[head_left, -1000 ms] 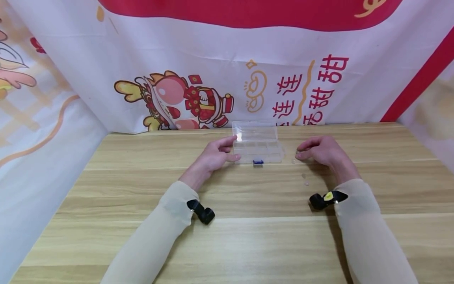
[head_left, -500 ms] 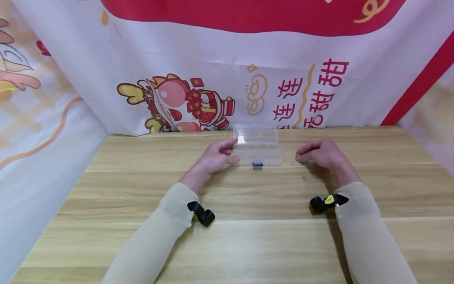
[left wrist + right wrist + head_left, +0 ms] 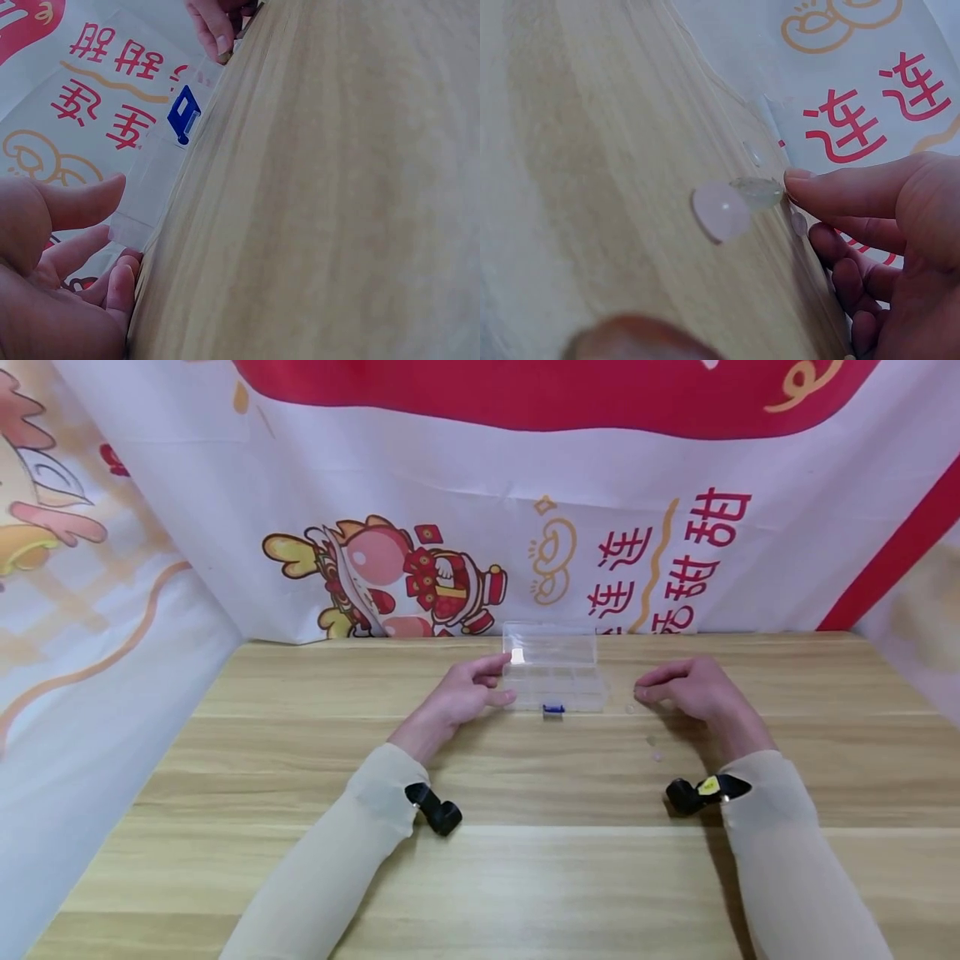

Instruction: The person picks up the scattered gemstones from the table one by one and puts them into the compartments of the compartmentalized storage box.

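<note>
Clear plastic box (image 3: 558, 685), lid (image 3: 558, 645) raised, sits at upper centre. Left hand (image 3: 461, 692), thumb and forefinger apart, touches its left edge; right hand (image 3: 693, 687) pinches a small stone (image 3: 799, 223); wide tabletop (image 3: 555, 885) stretches below.

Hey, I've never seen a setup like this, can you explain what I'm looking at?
There's no machine, just a person's left hand and right hand. The wide picture comes from a camera worn on the head. The other two come from black cameras at the wrists, each facing its own hand. On the table sits a clear divided box with its lid raised and a blue latch. The left hand is at its left end. To the right lie a pink piece, a pale greenish piece and a clear piece. The right hand has its fingertips at another piece; I can't tell whether it's gripped.
</note>
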Available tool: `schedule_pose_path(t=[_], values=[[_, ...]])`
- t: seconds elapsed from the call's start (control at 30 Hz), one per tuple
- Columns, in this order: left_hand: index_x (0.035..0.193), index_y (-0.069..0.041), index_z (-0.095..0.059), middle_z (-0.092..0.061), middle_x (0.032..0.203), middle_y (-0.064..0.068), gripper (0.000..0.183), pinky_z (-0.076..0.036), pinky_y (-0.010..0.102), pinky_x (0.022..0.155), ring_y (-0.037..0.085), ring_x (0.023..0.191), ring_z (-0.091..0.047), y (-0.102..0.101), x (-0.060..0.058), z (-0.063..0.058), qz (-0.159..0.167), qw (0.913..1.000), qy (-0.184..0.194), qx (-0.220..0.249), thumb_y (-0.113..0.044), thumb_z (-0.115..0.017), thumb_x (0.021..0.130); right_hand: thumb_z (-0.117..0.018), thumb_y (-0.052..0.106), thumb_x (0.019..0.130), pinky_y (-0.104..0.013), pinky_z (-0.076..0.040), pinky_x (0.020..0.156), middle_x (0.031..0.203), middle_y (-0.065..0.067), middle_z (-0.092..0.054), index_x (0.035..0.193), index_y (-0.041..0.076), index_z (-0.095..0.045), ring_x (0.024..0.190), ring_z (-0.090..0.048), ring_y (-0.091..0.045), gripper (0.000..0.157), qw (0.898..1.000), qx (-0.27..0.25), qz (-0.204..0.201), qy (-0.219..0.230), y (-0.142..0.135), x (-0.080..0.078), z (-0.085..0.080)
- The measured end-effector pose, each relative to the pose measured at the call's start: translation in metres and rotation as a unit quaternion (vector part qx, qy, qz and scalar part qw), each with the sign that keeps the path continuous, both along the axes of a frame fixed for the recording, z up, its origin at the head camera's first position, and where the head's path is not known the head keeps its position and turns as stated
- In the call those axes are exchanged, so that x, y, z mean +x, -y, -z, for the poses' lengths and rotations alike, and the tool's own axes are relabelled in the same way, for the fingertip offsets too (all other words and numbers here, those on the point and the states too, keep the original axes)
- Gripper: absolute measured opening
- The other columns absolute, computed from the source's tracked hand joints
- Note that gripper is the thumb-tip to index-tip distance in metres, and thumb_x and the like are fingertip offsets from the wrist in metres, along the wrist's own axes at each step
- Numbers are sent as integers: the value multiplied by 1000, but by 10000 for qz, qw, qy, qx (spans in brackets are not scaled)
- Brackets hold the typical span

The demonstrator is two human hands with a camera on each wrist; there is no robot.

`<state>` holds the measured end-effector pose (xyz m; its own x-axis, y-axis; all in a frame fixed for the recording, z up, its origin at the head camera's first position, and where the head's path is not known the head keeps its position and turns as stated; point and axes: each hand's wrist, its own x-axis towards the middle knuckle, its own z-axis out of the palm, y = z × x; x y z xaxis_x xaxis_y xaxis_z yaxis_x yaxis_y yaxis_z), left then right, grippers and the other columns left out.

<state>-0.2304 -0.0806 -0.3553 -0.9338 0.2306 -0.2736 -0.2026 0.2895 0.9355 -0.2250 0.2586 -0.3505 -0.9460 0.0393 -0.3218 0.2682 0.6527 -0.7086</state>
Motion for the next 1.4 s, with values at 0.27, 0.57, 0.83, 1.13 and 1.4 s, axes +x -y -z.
schedule_pose_path(t=[0.27,0.57,0.83,1.13,1.4], values=[[156,-30,-54,-55,156,-1,65,-40,41,122,23,133,-49,-2,-1,1,-4,10000,15,5,-10,-76,98,-74,42,99,-47,-35,99,155,-18,-52,135,14,-72,129,-40,-34,45,10000,9,-16,92,-3,1,-2],[156,-29,-54,-56,153,0,65,-41,41,121,23,131,-49,0,-1,-2,-42,10000,39,16,-10,-76,97,-73,46,99,-48,-37,102,158,-15,-49,136,18,-71,133,-39,-35,47,9997,-156,27,168,-1,0,-6],[155,-29,-55,-56,151,0,64,-41,41,121,22,131,-49,0,0,-1,-53,10000,54,9,-11,-76,98,-73,45,99,-46,-37,101,156,-15,-50,139,19,-69,132,-41,-34,48,9999,-148,-61,26,1,1,-9],[156,-29,-54,-55,152,-1,67,-40,41,122,22,134,-49,-2,1,-1,-49,9999,96,5,-9,-77,96,-75,35,99,-40,-38,99,140,-11,-62,135,16,-70,127,-48,-29,41,9986,-230,-342,-319,9,3,-13],[155,-30,-55,-55,152,-2,66,-39,41,123,22,134,-48,-1,0,-1,-111,9999,110,-49,-9,-77,96,-76,31,99,-34,-46,88,129,-10,-70,134,15,-71,113,-56,-25,38,9963,-231,-438,-709,22,2,-17]])
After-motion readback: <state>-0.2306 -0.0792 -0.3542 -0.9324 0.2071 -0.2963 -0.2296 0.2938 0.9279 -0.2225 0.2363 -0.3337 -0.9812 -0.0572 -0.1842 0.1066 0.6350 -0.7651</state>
